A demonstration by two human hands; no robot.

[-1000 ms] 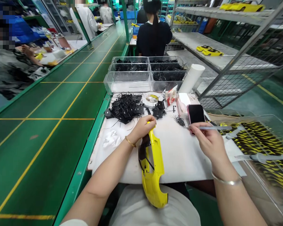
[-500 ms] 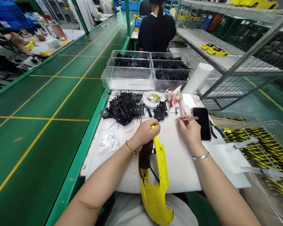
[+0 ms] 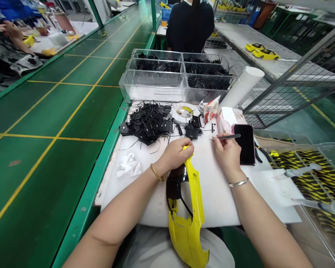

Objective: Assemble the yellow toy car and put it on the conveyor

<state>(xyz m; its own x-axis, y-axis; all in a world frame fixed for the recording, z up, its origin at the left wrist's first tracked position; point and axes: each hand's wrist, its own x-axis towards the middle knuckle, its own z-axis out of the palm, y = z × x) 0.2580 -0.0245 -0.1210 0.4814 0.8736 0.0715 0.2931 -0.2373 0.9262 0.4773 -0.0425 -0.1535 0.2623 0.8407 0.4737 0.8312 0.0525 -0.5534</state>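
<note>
My left hand (image 3: 176, 155) is closed around the far end of a yellow toy car body shell (image 3: 195, 193), which hangs tilted over the table's front edge towards my lap. Dark window plastic shows inside the shell. Between the fingertips of my right hand (image 3: 228, 153) are tweezers (image 3: 229, 136), their tips low over some tiny parts scattered on the white tabletop. Whether the tips hold a part is too small to tell. A small black part (image 3: 213, 127) lies just beyond them. Several black plastic pieces (image 3: 193, 128) sit between my hands, farther back.
A heap of black wired parts (image 3: 149, 123) lies at the back left, before clear bins (image 3: 153, 83). Right of my hand are a phone (image 3: 243, 144), pliers (image 3: 261, 152), syringes (image 3: 303, 169) and a tray of yellow-black parts (image 3: 318, 167). A crumpled tissue (image 3: 129, 165) lies left.
The view has shifted slightly, so most things sit a little farther right and higher. The tweezers have turned slightly in my right hand. My left hand keeps its hold on the shell.
</note>
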